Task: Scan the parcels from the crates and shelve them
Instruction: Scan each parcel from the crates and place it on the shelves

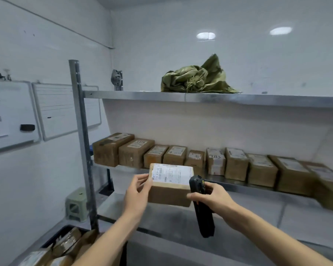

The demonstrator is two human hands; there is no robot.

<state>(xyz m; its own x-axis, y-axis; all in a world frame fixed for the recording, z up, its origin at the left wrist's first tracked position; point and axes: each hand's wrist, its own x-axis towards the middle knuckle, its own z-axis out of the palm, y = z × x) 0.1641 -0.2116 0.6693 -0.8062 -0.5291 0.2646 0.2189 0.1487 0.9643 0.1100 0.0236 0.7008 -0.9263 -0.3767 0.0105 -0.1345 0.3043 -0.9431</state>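
- Centrally, left hand point(137, 191) grips the left end of a cardboard parcel point(170, 186), thumb on the white label on top, fingers curled around the side.
- Right hand point(210, 196) wraps a black handheld scanner point(201, 206); scanner held upright, its top end just beside the parcel's right edge, its lower end hanging below the hand.
- Parcel held in the air, label up, in front of the middle shelf point(238, 184), not resting on it.
- Middle shelf carries a row of brown boxes point(215, 162) side by side, most with white labels on top; larger boxes at both ends, smaller ones in the centre.
- Top shelf point(219, 98) holds a crumpled green sack point(194, 78) and a small grey object at its left end, too blurred to tell.
- Lower shelf surface below the hands, grey metal.
- Bottom left: a dark crate point(65, 230) with more taped parcels inside.
- Green plastic stool point(76, 205) on the floor beside the shelf post point(81, 131).
- Two whiteboards point(52, 110) on the left wall.
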